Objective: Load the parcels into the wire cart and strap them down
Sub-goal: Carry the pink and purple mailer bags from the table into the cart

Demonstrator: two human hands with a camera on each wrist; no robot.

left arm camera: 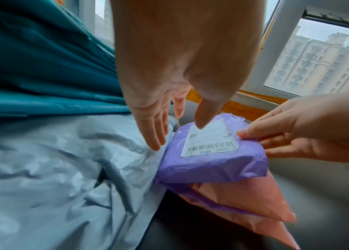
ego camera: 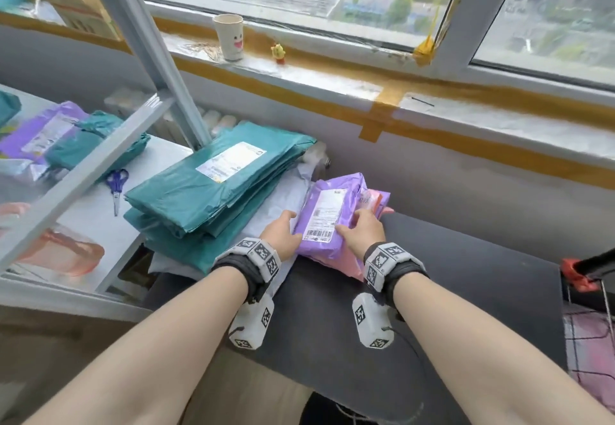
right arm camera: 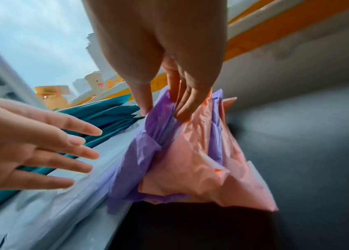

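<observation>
You are at the pick-up step: your right hand (left arm camera: 310, 128) pinches the purple plastic mailer parcel (left arm camera: 209, 152) atop a pink mailer (left arm camera: 244, 197) on the dark surface (ego camera: 449, 291), your left hand (left arm camera: 160, 94) open beside it, so lift toward the wire cart (ego camera: 599, 295) at your right.

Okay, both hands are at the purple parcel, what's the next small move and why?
Probably bring the left hand in against the purple parcel's left edge. Its fingers are straight and not yet holding, while the right hand already pinches the right edge. The parcel rests on a pink parcel, so lifting one-sided may drag that along.
</observation>
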